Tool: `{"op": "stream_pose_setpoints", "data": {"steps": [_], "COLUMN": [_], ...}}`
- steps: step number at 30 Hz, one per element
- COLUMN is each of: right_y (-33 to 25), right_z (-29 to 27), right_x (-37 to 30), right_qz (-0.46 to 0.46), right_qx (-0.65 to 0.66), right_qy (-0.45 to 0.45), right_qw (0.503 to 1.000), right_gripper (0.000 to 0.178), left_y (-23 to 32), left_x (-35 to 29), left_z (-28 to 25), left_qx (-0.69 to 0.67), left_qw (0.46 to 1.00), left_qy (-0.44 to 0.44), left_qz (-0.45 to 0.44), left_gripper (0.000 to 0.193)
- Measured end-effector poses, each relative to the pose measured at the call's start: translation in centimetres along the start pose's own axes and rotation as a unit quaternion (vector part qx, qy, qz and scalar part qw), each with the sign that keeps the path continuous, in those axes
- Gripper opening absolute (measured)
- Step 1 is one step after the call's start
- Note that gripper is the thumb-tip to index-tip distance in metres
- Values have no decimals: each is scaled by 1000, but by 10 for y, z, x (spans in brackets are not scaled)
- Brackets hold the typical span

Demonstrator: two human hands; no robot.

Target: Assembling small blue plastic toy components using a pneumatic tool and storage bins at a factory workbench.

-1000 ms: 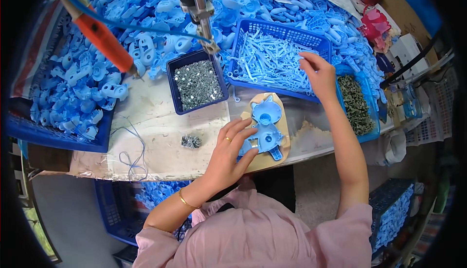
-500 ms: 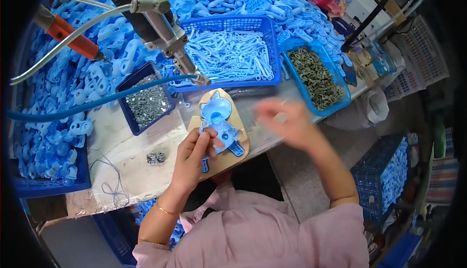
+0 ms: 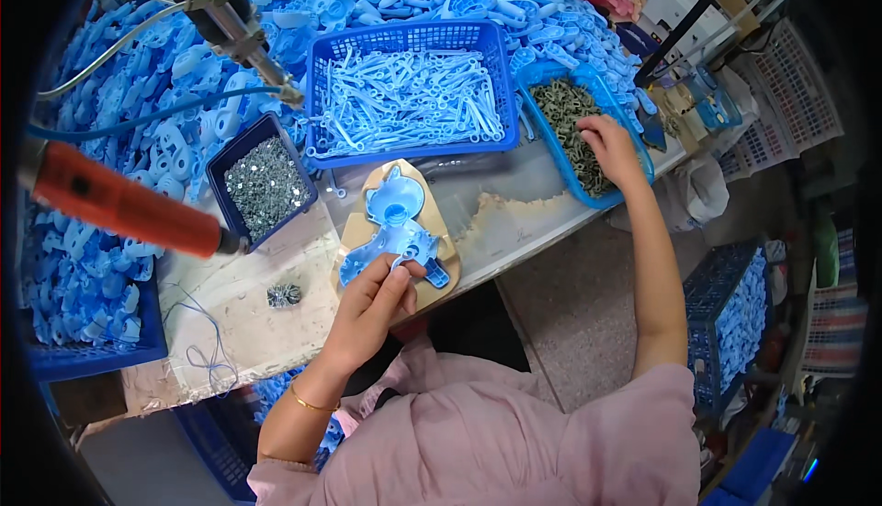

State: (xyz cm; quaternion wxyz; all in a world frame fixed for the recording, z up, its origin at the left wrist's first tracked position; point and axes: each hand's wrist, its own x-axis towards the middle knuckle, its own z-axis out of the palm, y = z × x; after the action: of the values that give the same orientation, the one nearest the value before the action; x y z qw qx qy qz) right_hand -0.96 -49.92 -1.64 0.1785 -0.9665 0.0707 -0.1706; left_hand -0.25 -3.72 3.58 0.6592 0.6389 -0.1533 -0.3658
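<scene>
A light blue plastic shell part (image 3: 393,221) lies on a tan wooden jig (image 3: 432,203) at the bench's front edge. My left hand (image 3: 375,306) rests on the part's near end, fingers pinched on it. My right hand (image 3: 608,149) reaches far right into a blue tray of dark green-grey small parts (image 3: 562,115), fingers curled down among them; what they hold is hidden.
A blue basket of pale blue sticks (image 3: 409,97) sits behind the jig. A small dark blue box of silver screws (image 3: 264,182) stands at left. An orange-handled tool (image 3: 119,207) and a hanging screwdriver (image 3: 243,37) hover above. Heaps of blue shells (image 3: 110,138) fill the back.
My right hand left the stick basket, swept back over the jig, and now reaches into the tray of dark parts at right. My left hand stays on the blue part.
</scene>
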Motion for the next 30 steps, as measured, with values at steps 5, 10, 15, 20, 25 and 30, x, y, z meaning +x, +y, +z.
{"op": "stream_pose_setpoints", "data": {"steps": [5,10,15,20,25,30], "right_y": [7,-9,-71,-180,-237,-246], "right_z": [-5,-19,-30,-22,-5,-2], "right_x": [-2,1,0,-8,-15,-13], "right_qz": [-30,205,185,115,-29,-119], "right_qx": [11,370,411,440,421,363], "right_qy": [-7,-33,-57,-258,-313,-336], "right_qw": [999,905,891,853,851,861], "right_gripper": [18,25,24,12,11,11], "left_y": [-1,0,-2,-8,1,1], "left_x": [-1,-3,-7,12,17,9], "left_z": [1,-1,2,2,-1,-3], "left_qx": [-21,-13,-33,78,54,89], "left_qw": [999,1000,999,994,998,995], "left_qy": [0,-1,37,1,-17,1], "left_qz": [-28,-19,17,80,39,41], "left_gripper": [29,29,25,19,16,17]}}
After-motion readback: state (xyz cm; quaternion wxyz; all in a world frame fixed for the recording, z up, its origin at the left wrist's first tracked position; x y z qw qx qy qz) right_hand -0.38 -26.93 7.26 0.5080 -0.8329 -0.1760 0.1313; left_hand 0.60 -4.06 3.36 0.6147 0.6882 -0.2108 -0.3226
